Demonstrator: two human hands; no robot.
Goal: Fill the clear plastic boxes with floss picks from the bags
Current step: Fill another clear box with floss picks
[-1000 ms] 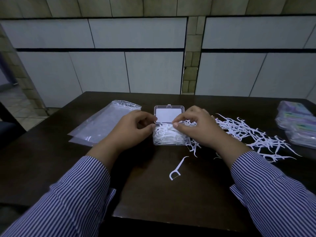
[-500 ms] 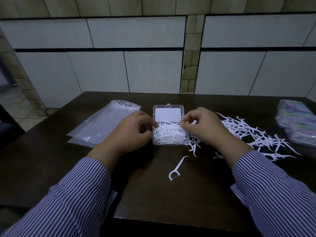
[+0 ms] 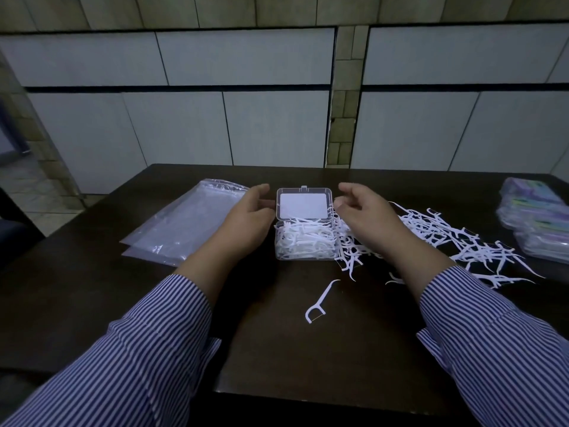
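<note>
Dark counter (image 3: 277,359), tiled wall behind: a clear plastic box (image 3: 303,241), lid up and heaped with floss picks (image 3: 304,238), sits between the left hand (image 3: 246,220) and right hand (image 3: 366,217), both loose-fingered, holding nothing.

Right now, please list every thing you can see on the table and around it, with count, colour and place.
box: one, clear, lid open, table centre, full of white floss picks
loose floss picks: many, white, heap right of the box
single floss pick: one, white, in front of the box
empty bags: at least two, clear, stacked left of the box
packets: several, purple-green, stacked at right edge
table: one, dark brown
left hand: open, left of the box
right hand: open, right of the box
sleeves: two, blue-white striped
</note>
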